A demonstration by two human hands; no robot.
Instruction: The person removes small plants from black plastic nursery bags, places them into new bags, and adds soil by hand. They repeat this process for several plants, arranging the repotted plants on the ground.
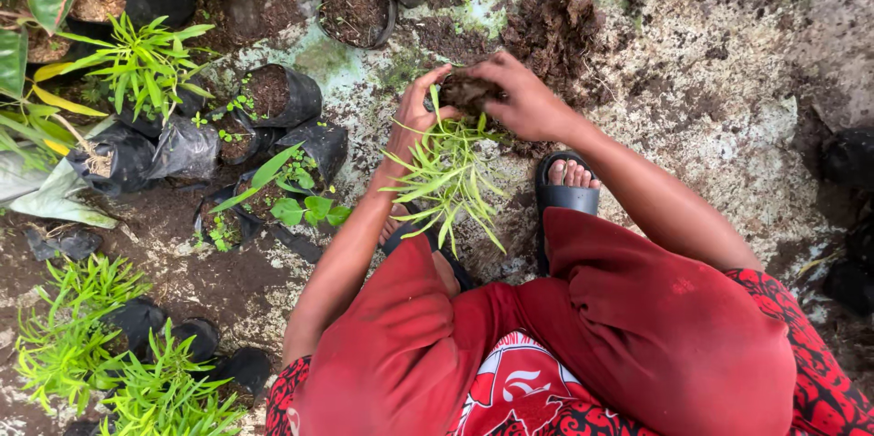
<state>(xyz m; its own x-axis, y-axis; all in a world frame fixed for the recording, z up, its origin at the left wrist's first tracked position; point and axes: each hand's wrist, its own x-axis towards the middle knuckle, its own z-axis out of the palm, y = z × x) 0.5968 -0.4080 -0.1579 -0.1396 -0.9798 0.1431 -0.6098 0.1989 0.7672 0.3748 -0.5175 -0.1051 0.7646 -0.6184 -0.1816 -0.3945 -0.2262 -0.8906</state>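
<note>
My left hand (412, 117) cups the side of a small plant (446, 177) with narrow green leaves that hang toward me. The plant's dark root ball (462, 90) sits between both hands. My right hand (521, 99) presses on top of and beside the soil clump. Both hands grip the same plant, above mossy ground in front of my knees. A mound of loose dark soil (555, 17) lies just beyond the hands.
Black plastic grow bags (282, 95) with soil and seedlings crowd the left side. Round pots (357, 6) of soil stand at the top. Leafy green plants in bags (137, 372) fill the lower left. My sandalled foot (566, 183) rests by the plant.
</note>
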